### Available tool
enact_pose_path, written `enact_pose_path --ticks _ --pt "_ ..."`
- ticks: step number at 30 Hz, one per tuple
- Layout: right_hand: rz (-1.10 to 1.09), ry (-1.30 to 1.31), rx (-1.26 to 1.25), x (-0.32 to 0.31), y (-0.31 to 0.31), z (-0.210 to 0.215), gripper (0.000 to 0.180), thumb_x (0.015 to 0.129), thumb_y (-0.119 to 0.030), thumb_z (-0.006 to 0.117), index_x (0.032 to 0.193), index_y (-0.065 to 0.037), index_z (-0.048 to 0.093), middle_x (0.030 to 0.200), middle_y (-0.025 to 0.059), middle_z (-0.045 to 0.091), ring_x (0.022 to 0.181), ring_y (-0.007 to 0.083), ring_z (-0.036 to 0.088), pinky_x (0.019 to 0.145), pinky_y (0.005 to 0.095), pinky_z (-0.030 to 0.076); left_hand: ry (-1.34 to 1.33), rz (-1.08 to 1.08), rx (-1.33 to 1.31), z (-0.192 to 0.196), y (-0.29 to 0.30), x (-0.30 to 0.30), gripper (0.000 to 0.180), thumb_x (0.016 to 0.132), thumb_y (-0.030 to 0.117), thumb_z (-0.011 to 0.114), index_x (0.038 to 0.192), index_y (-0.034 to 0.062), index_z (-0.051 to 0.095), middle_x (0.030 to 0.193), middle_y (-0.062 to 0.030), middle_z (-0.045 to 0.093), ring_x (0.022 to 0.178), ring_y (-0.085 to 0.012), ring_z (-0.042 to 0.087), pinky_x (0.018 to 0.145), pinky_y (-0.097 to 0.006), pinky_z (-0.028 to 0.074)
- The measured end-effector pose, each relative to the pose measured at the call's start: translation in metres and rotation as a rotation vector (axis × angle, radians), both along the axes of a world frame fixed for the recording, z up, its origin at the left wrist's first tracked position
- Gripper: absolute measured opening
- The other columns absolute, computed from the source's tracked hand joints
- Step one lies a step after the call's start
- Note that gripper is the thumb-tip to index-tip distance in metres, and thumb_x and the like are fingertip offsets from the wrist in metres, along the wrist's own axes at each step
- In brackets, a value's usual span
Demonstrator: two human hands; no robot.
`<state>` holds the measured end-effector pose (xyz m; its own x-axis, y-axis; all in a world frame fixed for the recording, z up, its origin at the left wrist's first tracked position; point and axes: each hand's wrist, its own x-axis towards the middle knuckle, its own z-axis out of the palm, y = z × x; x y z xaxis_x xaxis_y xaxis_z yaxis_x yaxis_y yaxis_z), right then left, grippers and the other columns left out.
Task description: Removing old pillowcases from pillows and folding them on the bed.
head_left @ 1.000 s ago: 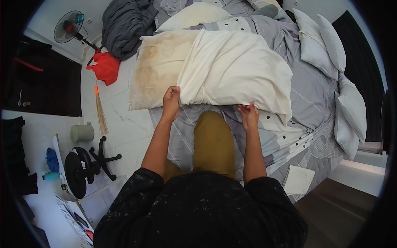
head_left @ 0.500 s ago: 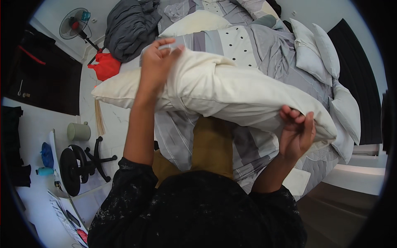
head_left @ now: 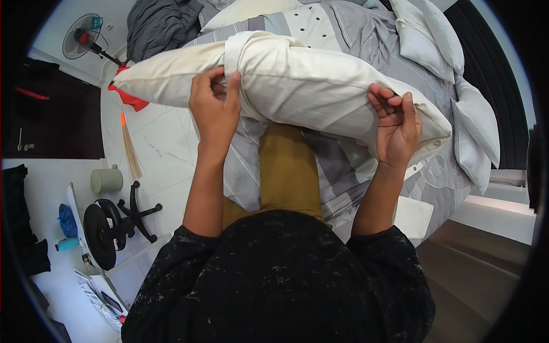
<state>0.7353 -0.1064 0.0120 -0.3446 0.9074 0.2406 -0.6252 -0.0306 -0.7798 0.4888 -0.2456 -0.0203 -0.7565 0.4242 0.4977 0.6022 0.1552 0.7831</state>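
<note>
I hold a cream pillow (head_left: 309, 86) up off the bed, lying sideways across my view. Part of it sits inside a white pillowcase, whose open edge wraps the pillow near its left third. My left hand (head_left: 215, 108) grips the pillowcase edge there. My right hand (head_left: 394, 123) pinches the pillowcase near the pillow's right end. The bare, yellowed end of the pillow (head_left: 166, 77) sticks out to the left. Below it lie the grey striped bed sheet (head_left: 246, 166) and my knee in mustard trousers (head_left: 286, 171).
Several grey-white pillows (head_left: 474, 126) line the bed's right side. A dark grey blanket (head_left: 160, 26) is heaped at the far end. On the floor at left stand a fan (head_left: 83, 40), a broom (head_left: 130, 151), a pale bin (head_left: 106, 180) and an office chair (head_left: 111, 220).
The pillow lay flat on the bed a second ago; I have lifted it and turned it sideways. My hands have shifted along it and now grip the pillowcase.
</note>
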Motion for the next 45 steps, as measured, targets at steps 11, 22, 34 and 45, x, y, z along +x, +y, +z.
enact_pose_path --ticks 11,22,34,45 --pt "-0.006 0.126 -0.183 0.049 0.036 -0.007 0.031 0.095 -0.021 0.044 0.076 0.001 0.056 0.087 0.0188 0.064 0.09 0.0307 0.063 0.087 0.0427 0.05 -0.73 -0.416 0.365 0.026 -0.021 -0.023 0.014 0.085 0.013 0.064 0.089 0.003 0.055 0.076 -0.0011 0.06 0.064 -0.0065 0.051 0.06 -0.021 0.043" --pt "-0.951 -1.04 0.865 0.097 0.073 0.013 0.038 0.092 -0.034 0.05 0.114 -0.003 0.055 0.116 0.0135 0.054 0.106 0.0258 0.05 0.088 0.0327 0.039 0.478 -0.085 -0.294 0.033 -0.032 -0.108 0.029 0.089 0.039 0.052 0.104 0.0158 0.062 0.108 0.0015 0.061 0.111 -0.0203 0.047 0.098 -0.04 0.02" --pt "-0.814 -1.321 1.123 0.202 0.12 -0.006 0.044 0.096 -0.038 0.036 0.071 -0.003 0.047 0.058 0.0165 0.045 0.049 0.0333 0.046 0.046 0.0393 0.034 0.607 0.209 -0.336 0.017 0.012 -0.158 0.023 0.086 0.032 0.056 0.082 0.0098 0.06 0.08 -0.0033 0.06 0.086 -0.0194 0.054 0.083 -0.04 0.026" --pt "-1.166 -2.134 0.182 0.427 0.118 -0.018 0.052 0.094 -0.047 0.024 0.119 -0.016 0.058 0.1 0.0199 0.063 0.093 0.0412 0.058 0.078 0.0492 0.046 0.529 0.253 -0.256 -0.002 -0.013 -0.203 0.025 0.085 0.034 0.056 0.083 0.0098 0.063 0.082 -0.0075 0.062 0.084 -0.0259 0.056 0.08 -0.041 0.034"
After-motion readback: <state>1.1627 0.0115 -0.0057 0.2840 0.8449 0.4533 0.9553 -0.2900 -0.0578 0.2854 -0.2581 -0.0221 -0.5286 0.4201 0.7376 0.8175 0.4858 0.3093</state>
